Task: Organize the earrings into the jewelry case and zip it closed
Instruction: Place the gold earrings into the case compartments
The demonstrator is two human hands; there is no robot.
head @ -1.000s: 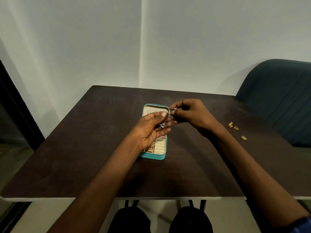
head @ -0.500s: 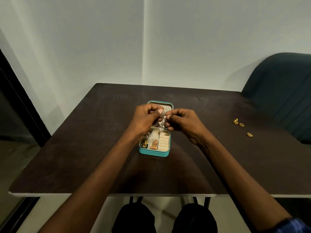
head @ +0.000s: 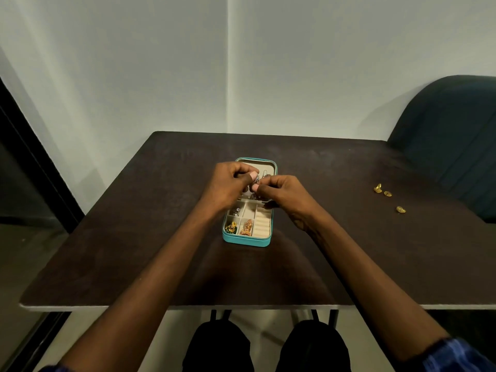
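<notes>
Head view: both hands [head: 257, 187] pinch a silver earring [head: 257, 179] over the case [head: 245, 240].

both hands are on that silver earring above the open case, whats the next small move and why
Probably lower the silver earring, pinched by the left hand and right hand, into the empty compartment of the open teal case. Three gold earrings still wait on the table.

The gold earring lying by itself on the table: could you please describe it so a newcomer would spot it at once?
Start at the dark table and look to its right side, near the chair. Three small gold earrings lie there; this earring is nearest the person, set apart from the close pair farther back.
</notes>
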